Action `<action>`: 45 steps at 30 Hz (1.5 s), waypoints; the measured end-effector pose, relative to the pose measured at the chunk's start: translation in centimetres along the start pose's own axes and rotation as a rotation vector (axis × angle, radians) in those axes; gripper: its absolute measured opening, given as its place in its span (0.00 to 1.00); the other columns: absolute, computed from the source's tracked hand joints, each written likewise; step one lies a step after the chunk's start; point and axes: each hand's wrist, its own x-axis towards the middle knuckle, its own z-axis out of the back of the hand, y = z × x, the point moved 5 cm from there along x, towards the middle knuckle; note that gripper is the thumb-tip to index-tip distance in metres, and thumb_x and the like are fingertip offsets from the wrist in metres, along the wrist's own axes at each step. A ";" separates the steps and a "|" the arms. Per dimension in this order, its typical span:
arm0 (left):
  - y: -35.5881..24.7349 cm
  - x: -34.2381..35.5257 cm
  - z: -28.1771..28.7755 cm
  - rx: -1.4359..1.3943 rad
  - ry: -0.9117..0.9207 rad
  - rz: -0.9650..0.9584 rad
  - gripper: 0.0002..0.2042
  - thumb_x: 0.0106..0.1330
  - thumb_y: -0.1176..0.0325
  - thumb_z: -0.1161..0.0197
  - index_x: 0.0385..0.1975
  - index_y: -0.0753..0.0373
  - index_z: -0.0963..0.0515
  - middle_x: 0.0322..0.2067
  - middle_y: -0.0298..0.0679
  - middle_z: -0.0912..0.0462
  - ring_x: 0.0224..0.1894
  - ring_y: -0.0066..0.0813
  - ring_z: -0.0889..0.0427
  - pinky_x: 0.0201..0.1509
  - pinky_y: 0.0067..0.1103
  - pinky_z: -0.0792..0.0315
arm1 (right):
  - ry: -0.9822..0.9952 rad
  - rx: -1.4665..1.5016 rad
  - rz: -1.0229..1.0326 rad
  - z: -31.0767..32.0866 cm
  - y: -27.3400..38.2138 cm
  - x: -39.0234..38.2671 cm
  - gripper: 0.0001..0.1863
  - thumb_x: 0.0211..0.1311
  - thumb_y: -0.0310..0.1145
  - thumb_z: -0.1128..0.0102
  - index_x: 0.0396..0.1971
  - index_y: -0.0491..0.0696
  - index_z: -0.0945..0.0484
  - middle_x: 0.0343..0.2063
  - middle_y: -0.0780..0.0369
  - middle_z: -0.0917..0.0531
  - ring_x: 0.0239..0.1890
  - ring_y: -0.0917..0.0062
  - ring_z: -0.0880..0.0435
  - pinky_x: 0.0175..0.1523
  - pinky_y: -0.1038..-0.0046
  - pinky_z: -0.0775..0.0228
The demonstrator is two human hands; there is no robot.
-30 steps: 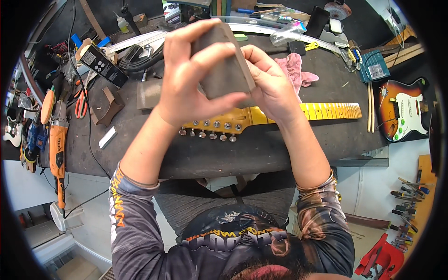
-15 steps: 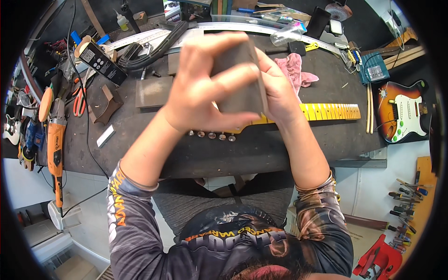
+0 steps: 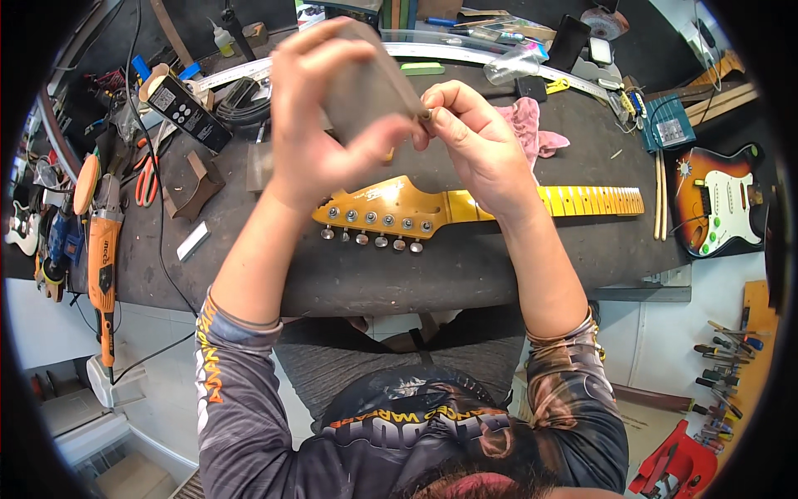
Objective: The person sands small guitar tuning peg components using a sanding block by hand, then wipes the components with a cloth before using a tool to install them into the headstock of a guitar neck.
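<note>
My left hand (image 3: 303, 116) is wrapped round a flat grey-brown rectangular block (image 3: 366, 87), tilted above the bench. At the block's lower right corner, my right hand (image 3: 486, 141) pinches a small brass-coloured piece (image 3: 426, 115) between thumb and fingertips. That piece is too small to name, and whether it touches the block I cannot tell. Below both hands a guitar neck (image 3: 386, 204) lies across the bench, headstock to the left with its tuners toward me. My right wrist hides part of its yellow fretboard (image 3: 582, 200).
A pink cloth (image 3: 525, 125) lies beyond the fretboard. Leftward are a white bar (image 3: 193, 241), a folded brown sheet (image 3: 195, 187), red-handled pliers (image 3: 147, 180) and an orange angle grinder (image 3: 101, 258). A sunburst guitar body (image 3: 715, 195) stands at the right. Long metal rulers (image 3: 241, 75) curve across the back.
The block has shifted left with my left hand and tilted. My right hand has gone from the block's right side to a pinch at its lower corner. More of the headstock shows.
</note>
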 end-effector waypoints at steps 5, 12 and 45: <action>-4.0 -0.4 -1.7 0.071 0.235 -0.205 0.37 0.53 0.46 0.14 0.62 0.56 0.15 0.69 0.59 0.21 0.66 0.56 0.21 0.69 0.45 0.26 | -0.111 0.135 -0.118 -0.7 0.8 -0.5 0.12 0.89 0.37 0.40 0.59 0.46 0.21 0.51 0.68 0.16 0.51 0.86 0.17 0.60 0.76 0.22; -5.8 -0.8 -2.2 0.113 0.336 -0.234 0.36 0.55 0.47 0.14 0.62 0.59 0.15 0.68 0.58 0.19 0.67 0.54 0.20 0.68 0.42 0.23 | -0.175 0.197 -0.116 -1.6 0.8 -0.6 0.12 0.89 0.36 0.41 0.59 0.46 0.21 0.51 0.68 0.16 0.53 0.86 0.18 0.61 0.77 0.23; -0.6 0.5 0.1 0.184 0.127 -0.067 0.33 0.52 0.51 0.13 0.59 0.55 0.13 0.65 0.49 0.18 0.64 0.50 0.21 0.70 0.42 0.28 | -0.150 -0.419 0.081 -0.6 1.9 -0.3 0.08 0.87 0.31 0.39 0.54 0.42 0.19 0.48 0.66 0.16 0.48 0.83 0.18 0.57 0.75 0.22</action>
